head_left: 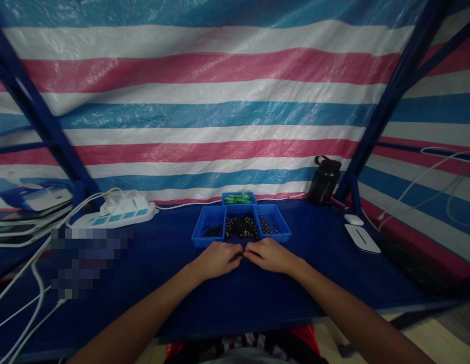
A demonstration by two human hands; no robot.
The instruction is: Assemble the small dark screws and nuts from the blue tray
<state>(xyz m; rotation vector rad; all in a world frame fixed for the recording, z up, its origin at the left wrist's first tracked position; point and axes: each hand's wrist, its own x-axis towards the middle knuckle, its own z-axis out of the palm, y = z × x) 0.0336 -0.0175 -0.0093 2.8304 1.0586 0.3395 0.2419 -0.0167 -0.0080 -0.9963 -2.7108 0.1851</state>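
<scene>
My left hand [219, 259] and my right hand [270, 254] meet fingertip to fingertip just in front of the blue bins, fingers closed in a pinch. Whatever lies between the fingertips is too small and dark to make out. Right beyond them, the middle bin holds a heap of small black and shiny metal parts [241, 226]. Thin black pieces [212, 231] lie in the left blue bin [197, 226]. A few small metal parts [268, 226] are scattered in the right blue bin [283, 226]. Behind these, another bin holds green pieces [238, 198].
A white power strip [117, 218] with plugs and cables stands at the left, near stacked devices [30, 217]. At the back right stands a black bottle [324, 181]. A white flat device [362, 238] and a small white case [353, 220] lie at the right.
</scene>
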